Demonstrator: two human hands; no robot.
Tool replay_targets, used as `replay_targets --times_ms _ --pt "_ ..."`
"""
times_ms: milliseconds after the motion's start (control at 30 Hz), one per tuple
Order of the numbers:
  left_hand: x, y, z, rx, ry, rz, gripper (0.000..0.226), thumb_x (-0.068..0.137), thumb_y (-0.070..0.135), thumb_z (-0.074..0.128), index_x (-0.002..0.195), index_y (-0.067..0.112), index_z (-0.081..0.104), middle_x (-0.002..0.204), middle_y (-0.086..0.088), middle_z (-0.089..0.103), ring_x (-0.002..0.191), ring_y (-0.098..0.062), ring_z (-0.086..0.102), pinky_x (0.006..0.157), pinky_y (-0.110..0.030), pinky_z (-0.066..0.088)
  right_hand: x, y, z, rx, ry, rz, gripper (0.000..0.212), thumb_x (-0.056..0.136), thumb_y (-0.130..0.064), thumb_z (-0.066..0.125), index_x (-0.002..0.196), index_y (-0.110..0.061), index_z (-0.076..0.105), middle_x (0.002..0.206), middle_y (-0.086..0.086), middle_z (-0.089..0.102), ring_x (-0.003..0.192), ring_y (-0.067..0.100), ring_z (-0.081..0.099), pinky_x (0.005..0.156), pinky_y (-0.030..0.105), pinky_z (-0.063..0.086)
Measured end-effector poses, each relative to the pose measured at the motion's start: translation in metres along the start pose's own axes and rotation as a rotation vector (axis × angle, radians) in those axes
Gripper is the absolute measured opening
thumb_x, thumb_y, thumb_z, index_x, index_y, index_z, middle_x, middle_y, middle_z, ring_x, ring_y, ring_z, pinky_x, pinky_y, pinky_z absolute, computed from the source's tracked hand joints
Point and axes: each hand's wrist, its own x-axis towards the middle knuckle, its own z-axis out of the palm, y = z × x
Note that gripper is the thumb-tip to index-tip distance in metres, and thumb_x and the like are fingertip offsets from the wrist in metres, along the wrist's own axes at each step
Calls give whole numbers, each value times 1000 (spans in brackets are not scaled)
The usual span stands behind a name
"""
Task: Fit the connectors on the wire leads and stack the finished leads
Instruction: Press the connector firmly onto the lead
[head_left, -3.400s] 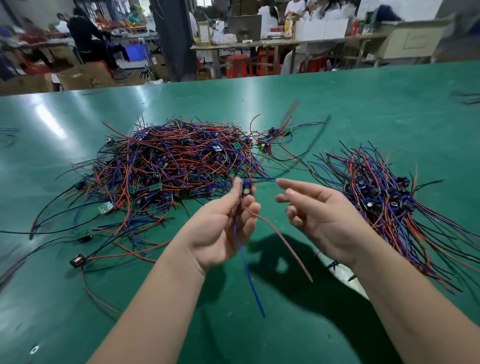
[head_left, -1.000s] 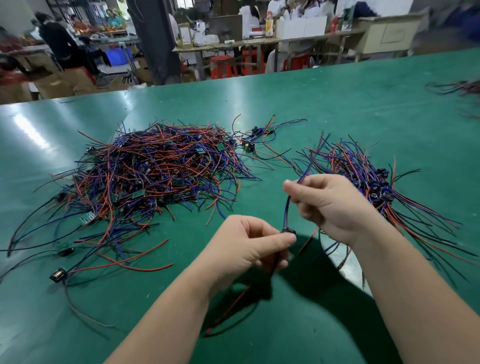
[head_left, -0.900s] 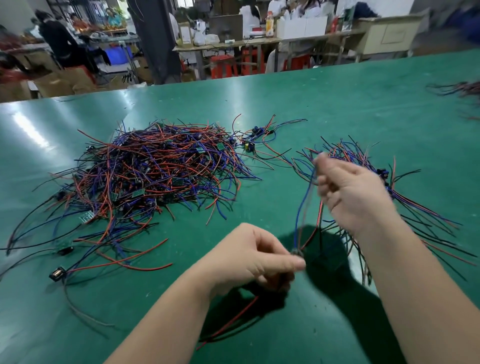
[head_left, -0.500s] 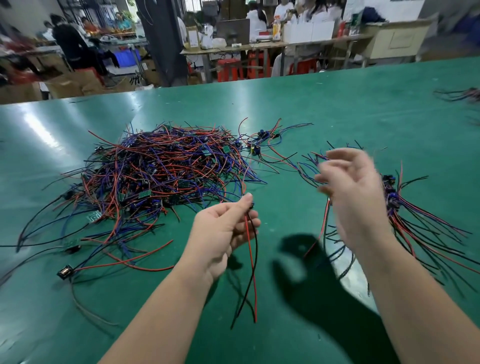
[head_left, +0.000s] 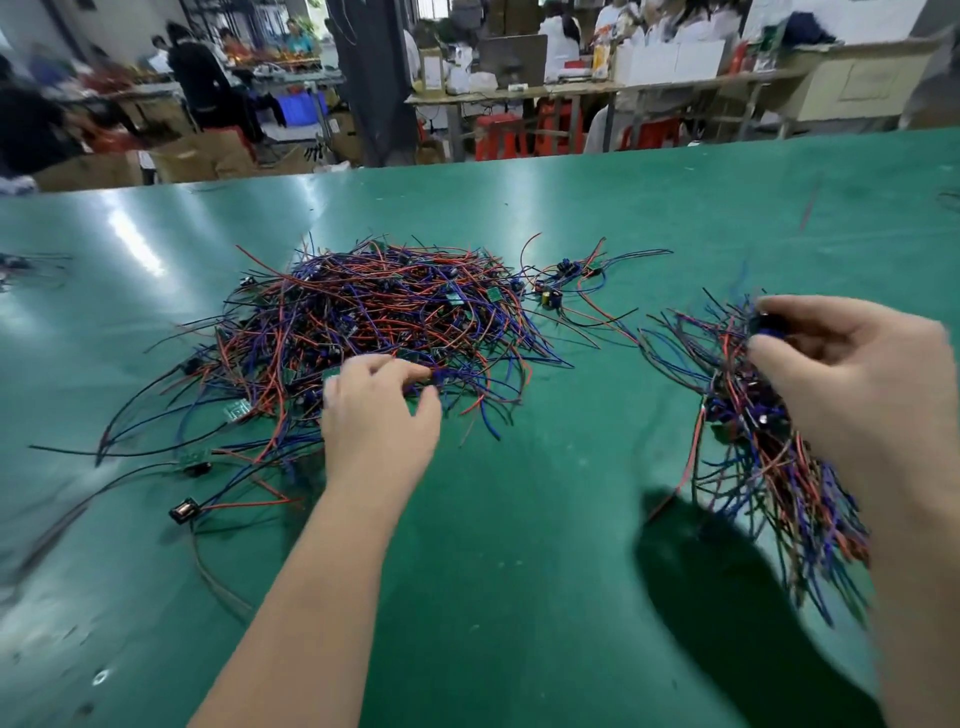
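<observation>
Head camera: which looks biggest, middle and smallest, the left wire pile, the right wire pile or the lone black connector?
1. left wire pile, spread widest.
2. right wire pile, though the right hand, pinching a dark connector, covers part, so its full size is unsure.
3. lone black connector, tiny.

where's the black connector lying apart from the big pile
Head view, lower left: the black connector lies on the green table, just nearer than the big pile, left of the left forearm.
</observation>
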Motion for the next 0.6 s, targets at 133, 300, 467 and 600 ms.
replay_targets --times_ms 133,300,467,600 --pt "14 -30 -7 260 -105 -289 37 88 34 56 126 34 57 141 -17 41 129 -37 31 105 -46 30 9 18 -10 -437 -89 169 34 79 -22 70 111 -13 70 102 18 70 98 35 63 86 38 47" --pt "18 -41 -3 148 -64 -231 35 88 12 57 118 28 64 112 -7 67 102 -32 58 87 -39 48 4 6 -2 -414 -44 69 32 83 -23 64 115 -19 68 106 17 61 102 31 55 91 39 42" --pt "18 -42 -4 100 94 -239 14 86 38 67 94 27 71 92 0 71 89 -28 61 89 -41 43 -7 -4 18 -310 -91 -38 25 82 -16 63 105 -20 72 92 3 58 79 18 51 75 24 34" --pt "17 -44 -2 56 151 -217 21 89 37 64 97 20 72 86 -2 69 73 -21 54 78 -37 44 -18 -6 32 -254 -179 -109 22 83 -13 65 103 -17 72 89 -2 59 77 14 53 72 21 33"
